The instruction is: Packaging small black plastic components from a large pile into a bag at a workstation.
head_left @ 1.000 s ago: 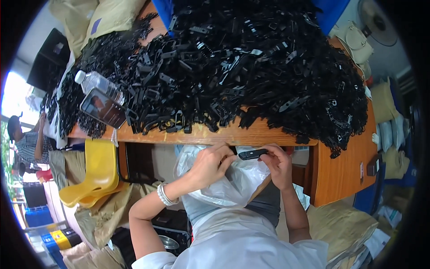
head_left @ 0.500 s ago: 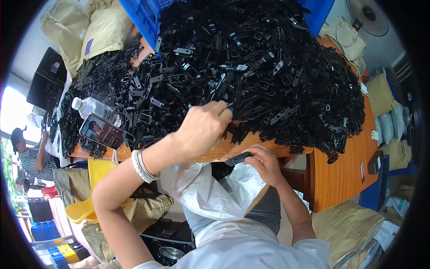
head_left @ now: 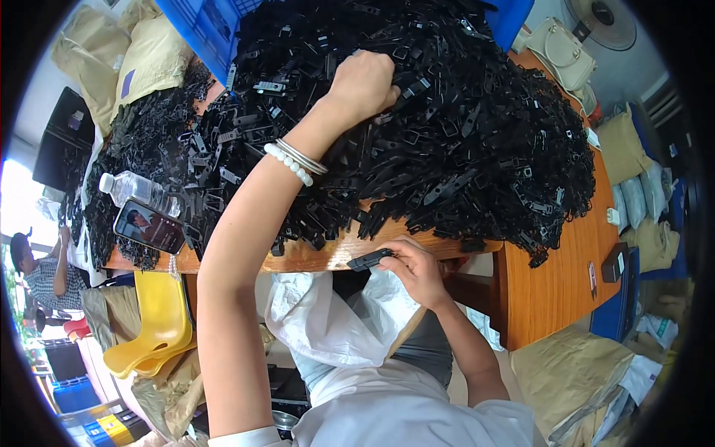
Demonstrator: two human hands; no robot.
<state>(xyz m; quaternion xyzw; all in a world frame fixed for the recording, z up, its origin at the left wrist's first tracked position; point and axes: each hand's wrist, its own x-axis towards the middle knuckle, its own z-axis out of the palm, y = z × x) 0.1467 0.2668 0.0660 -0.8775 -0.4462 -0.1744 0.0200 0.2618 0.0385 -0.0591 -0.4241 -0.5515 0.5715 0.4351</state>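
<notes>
A large heap of small black plastic clip-like parts [head_left: 462, 149] covers the wooden table. My left hand [head_left: 363, 86], with bracelets at its wrist, reaches deep over the heap. Its fingers are curled down among the parts, and their tips and anything in them are hidden. Nearer me, just past the table's front edge, my right hand [head_left: 417, 272] pinches a small stack of flat black plastic parts [head_left: 369, 260] between thumb and fingers. Below it, an open white sack [head_left: 328, 320] lies across my lap.
A blue crate [head_left: 195, 33] lies tipped behind the heap. At the left are a clear bottle [head_left: 141, 192] and a phone [head_left: 149, 226]. A yellow chair [head_left: 160, 320] stands below them. On the right sits a small dark box [head_left: 615, 262]. Another person [head_left: 48, 272] is at far left.
My left hand has moved from the heap's near edge up to its far middle. My right hand still holds black parts by the table edge. The whole view has shifted slightly.
</notes>
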